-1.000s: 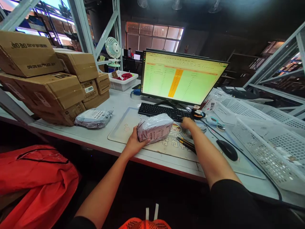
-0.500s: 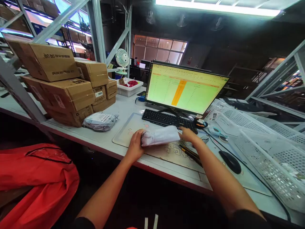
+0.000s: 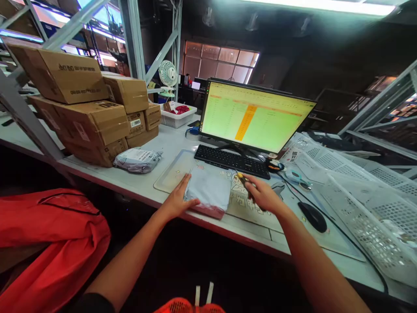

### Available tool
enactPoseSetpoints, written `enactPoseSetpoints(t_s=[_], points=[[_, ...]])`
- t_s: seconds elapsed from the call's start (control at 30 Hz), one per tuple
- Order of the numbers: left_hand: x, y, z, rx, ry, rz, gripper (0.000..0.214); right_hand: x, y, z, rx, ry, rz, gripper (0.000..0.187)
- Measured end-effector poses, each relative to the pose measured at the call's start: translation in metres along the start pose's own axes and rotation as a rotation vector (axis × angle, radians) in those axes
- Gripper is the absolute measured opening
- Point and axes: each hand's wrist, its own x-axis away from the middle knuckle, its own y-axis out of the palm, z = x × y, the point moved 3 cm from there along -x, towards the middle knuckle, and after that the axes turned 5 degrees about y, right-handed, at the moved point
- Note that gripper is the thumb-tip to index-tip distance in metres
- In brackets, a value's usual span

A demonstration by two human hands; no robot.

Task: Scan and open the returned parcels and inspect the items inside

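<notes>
A grey plastic mailer parcel [image 3: 210, 193] lies flat on the desk mat [image 3: 172, 174] near the front edge of the desk. My left hand [image 3: 177, 200] rests on its left side, fingers closed around the edge. My right hand [image 3: 262, 195] hovers just right of the parcel, closed on a dark pen with a yellow end [image 3: 244, 182]. A second grey parcel [image 3: 137, 160] lies further left beside the cardboard boxes.
Stacked cardboard boxes [image 3: 84, 113] fill the left of the desk. A monitor [image 3: 256, 117], keyboard [image 3: 231, 161], mouse [image 3: 312, 216] and white mesh trays [image 3: 365, 204] stand behind and to the right. A red bag [image 3: 48, 248] sits below left.
The parcel went from standing on edge to lying flat with its plain side up. My right hand left the keyboard area and picked up a pen from the mat.
</notes>
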Motion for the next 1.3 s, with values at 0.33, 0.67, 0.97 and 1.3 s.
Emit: enactPoseSetpoints(t_s=[0.33,0.67,0.97,1.3], points=[[0.003,0.001,0.006,0.007,-0.117,-0.014,0.106,-0.072,0.018,-0.152,0.543,-0.226,-0.288,0.039],[-0.003,-0.004,0.019,-0.119,0.006,-0.031,0.103,0.024,-0.039,-0.040,0.583,-0.040,-0.364,0.049],[-0.058,0.005,0.049,-0.238,0.435,-0.286,0.025,0.023,0.042,0.052,0.373,0.202,-0.150,0.044],[-0.044,0.028,0.069,-0.440,0.621,-0.068,0.034,-0.055,0.056,-0.076,-0.090,-0.188,-0.044,0.045]])
